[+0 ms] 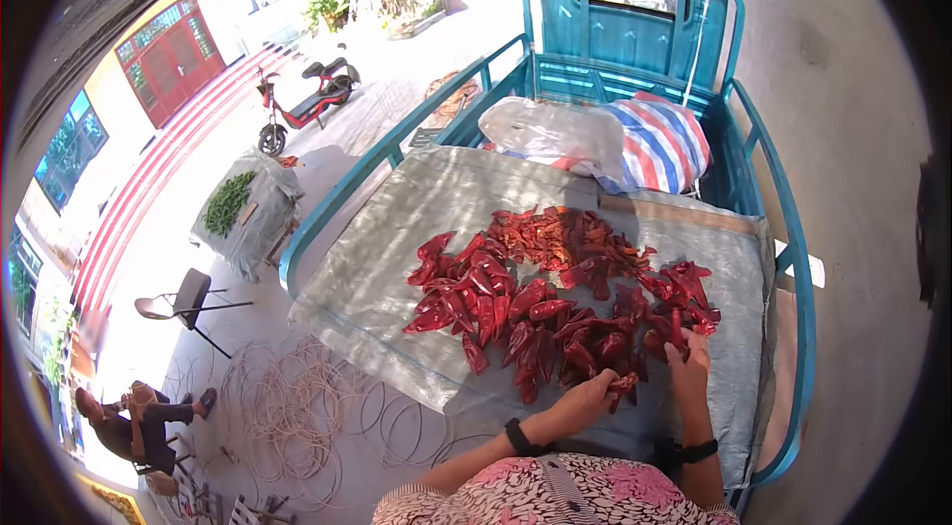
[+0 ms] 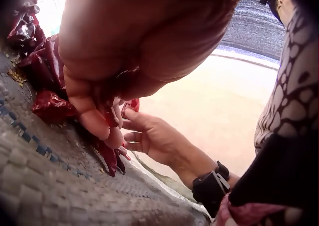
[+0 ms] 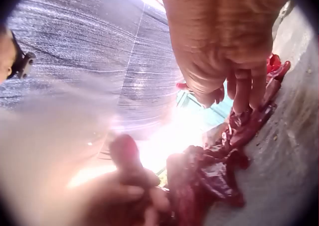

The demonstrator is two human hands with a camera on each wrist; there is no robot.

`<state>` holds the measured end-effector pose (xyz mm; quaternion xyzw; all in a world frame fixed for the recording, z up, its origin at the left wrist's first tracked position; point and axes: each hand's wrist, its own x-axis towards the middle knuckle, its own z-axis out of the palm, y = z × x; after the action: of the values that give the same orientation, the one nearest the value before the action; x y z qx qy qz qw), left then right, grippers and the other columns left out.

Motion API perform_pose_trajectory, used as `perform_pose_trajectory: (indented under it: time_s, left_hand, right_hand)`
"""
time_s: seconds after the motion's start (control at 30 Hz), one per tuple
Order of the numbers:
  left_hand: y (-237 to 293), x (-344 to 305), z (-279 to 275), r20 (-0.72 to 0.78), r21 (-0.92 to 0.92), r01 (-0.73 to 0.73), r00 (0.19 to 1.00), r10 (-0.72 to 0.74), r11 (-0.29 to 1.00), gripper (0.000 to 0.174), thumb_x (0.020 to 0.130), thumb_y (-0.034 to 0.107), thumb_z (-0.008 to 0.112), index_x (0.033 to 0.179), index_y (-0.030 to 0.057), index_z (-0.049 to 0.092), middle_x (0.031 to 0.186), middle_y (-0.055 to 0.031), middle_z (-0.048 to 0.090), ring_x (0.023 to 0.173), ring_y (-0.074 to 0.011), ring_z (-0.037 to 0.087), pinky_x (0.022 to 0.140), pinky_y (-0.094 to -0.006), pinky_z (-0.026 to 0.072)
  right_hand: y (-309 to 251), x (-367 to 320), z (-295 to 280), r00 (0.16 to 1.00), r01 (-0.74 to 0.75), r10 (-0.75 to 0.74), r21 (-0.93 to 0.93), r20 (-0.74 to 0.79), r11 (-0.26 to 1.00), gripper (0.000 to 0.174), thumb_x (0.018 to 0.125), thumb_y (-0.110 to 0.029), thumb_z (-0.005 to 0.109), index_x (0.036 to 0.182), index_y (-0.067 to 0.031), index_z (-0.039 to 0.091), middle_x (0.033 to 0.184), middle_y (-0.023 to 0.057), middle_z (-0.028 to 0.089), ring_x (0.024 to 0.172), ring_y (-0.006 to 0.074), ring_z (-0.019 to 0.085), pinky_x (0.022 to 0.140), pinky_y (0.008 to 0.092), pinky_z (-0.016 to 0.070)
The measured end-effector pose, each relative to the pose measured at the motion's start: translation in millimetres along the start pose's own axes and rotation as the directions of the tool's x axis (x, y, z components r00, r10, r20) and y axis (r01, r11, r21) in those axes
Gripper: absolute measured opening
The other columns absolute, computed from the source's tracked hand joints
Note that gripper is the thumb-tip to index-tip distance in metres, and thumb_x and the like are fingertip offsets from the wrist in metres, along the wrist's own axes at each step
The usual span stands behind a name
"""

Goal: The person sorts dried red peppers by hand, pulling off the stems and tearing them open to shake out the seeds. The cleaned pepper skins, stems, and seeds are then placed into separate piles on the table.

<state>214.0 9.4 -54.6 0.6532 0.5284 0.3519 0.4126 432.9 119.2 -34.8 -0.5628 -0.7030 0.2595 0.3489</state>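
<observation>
In the head view, a grey woven sheet (image 1: pixel 367 267) lies over part of a blue metal cart (image 1: pixel 793 327), its surface creased and dull. On it is a loose pile of red peppers (image 1: pixel 486 292), glossy, long and wrinkled, and touching its upper side a heap of smaller orange-red pieces (image 1: pixel 555 235). Beyond the sheet are a striped bag (image 1: pixel 659 138) and a cloudy plastic bag (image 1: pixel 555 128). The left hand (image 1: pixel 585 402) has its fingers curled round a crumpled pepper (image 1: pixel 623 384) at the near edge of the pile. The right hand (image 1: pixel 690 364), beside it, holds a slim pepper (image 1: pixel 677 327) that points away from the body.

In the left wrist view, the left hand fills the upper part and hides most of its own pepper; the thumb and fingers are closed together on it. Shiny dark red skins lie beside and under this hand, on the coarse weave. Farther back, the right hand pinches something red, cut by the nearer fingers.

In the right wrist view, the right hand is bent downward, and a red tip shows beside it. The left hand is very blurred by glare; it seems to grip a pepper, though the shape is hard to make out.
</observation>
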Motion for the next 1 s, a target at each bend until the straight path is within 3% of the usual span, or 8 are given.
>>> perform_pose_trajectory:
  time_s: [0.1,0.23,0.37,0.57,0.67,0.77,0.87,1.0]
  left_hand:
    - [3,-1,0,-0.021,0.002,-0.027,0.999,0.027,1.0,0.034,0.1,0.016,0.057,0.132,0.0059,0.047,0.105,-0.023,0.066,0.096,-0.0427,0.067,0.079,-0.049,0.0531]
    - [18,4,-1,0.062,0.255,-0.004,0.998,-0.012,0.967,0.038,0.097,0.016,0.06,0.131,0.0054,0.046,0.11,-0.022,0.066,0.096,-0.0414,0.068,0.078,-0.0477,0.0553]
    - [12,7,12,-0.038,0.26,-0.012,0.999,0.023,0.965,0.039,0.094,0.018,0.064,0.126,0.0049,0.048,0.115,-0.0202,0.065,0.097,-0.0416,0.067,0.078,-0.0475,0.0566]
    - [20,4,8,-0.222,0.134,-0.164,0.956,0.191,0.977,0.037,0.088,0.012,0.068,0.119,0.0037,0.048,0.109,-0.0194,0.062,0.095,-0.0422,0.065,0.075,-0.0491,0.0551]
    - [25,4,-5,-0.204,0.26,-0.129,0.961,0.185,0.957,0.035,0.087,0.012,0.071,0.114,0.0043,0.05,0.112,-0.0177,0.061,0.094,-0.0418,0.065,0.077,-0.0481,0.0546]
    - [18,5,-12,-0.158,0.354,-0.196,0.951,0.264,0.915,0.038,0.087,0.012,0.071,0.119,0.0052,0.053,0.12,-0.0169,0.059,0.094,-0.039,0.065,0.079,-0.0446,0.0545]
    - [47,-4,-36,-0.284,0.347,-0.389,0.824,0.491,0.853,0.048,0.087,0.01,0.071,0.132,0.0055,0.055,0.135,-0.0173,0.055,0.097,-0.0356,0.064,0.083,-0.0422,0.0534]
    - [41,7,-54,-0.166,0.468,-0.409,0.83,0.533,0.783,0.061,0.084,0.005,0.068,0.143,0.0059,0.052,0.153,-0.017,0.045,0.1,-0.0329,0.062,0.085,-0.0414,0.052]
  right_hand:
    - [-16,-11,-4,0.947,-0.309,0.204,0.537,0.247,0.785,0.032,0.103,-0.021,0.057,0.13,-0.004,0.058,0.111,0.0086,0.069,0.097,0.0154,0.064,0.079,0.0344,0.0536]
    - [-64,-29,-6,0.941,-0.212,-0.017,0.628,0.338,0.749,0.03,0.108,-0.022,0.05,0.129,-0.0021,0.06,0.111,0.0062,0.068,0.097,0.0119,0.062,0.082,0.0297,0.0516]
    - [-56,-38,16,0.938,-0.255,0.04,0.608,0.344,0.752,0.031,0.108,-0.025,0.051,0.129,-0.0032,0.061,0.109,0.0034,0.066,0.096,0.0097,0.061,0.08,0.0255,0.0489]
    - [-51,-33,33,0.982,-0.127,0.045,0.47,0.181,0.874,0.026,0.109,-0.028,0.051,0.114,-0.0053,0.063,0.082,-0.0033,0.055,0.074,0.0063,0.053,0.066,0.0244,0.0439]
    - [-79,-41,25,0.915,-0.357,0.209,0.449,0.346,0.819,0.026,0.108,-0.028,0.052,0.11,-0.005,0.064,0.076,-0.0049,0.053,0.068,0.0049,0.047,0.062,0.0244,0.0399]
    - [-76,-46,26,0.928,-0.327,0.158,0.534,0.338,0.78,0.027,0.108,-0.028,0.053,0.106,-0.0037,0.064,0.072,-0.0039,0.052,0.066,0.0061,0.044,0.06,0.0257,0.0381]
    - [-43,-35,30,0.987,-0.098,0.028,0.46,0.157,0.882,0.026,0.107,-0.025,0.054,0.108,-0.0022,0.065,0.075,-0.0011,0.057,0.07,0.0084,0.049,0.063,0.0274,0.042]
    - [-59,-35,22,0.957,-0.003,-0.098,0.346,0.274,0.938,0.023,0.103,-0.021,0.061,0.113,-0.0014,0.066,0.082,0.0015,0.064,0.077,0.0109,0.056,0.07,0.0291,0.0473]
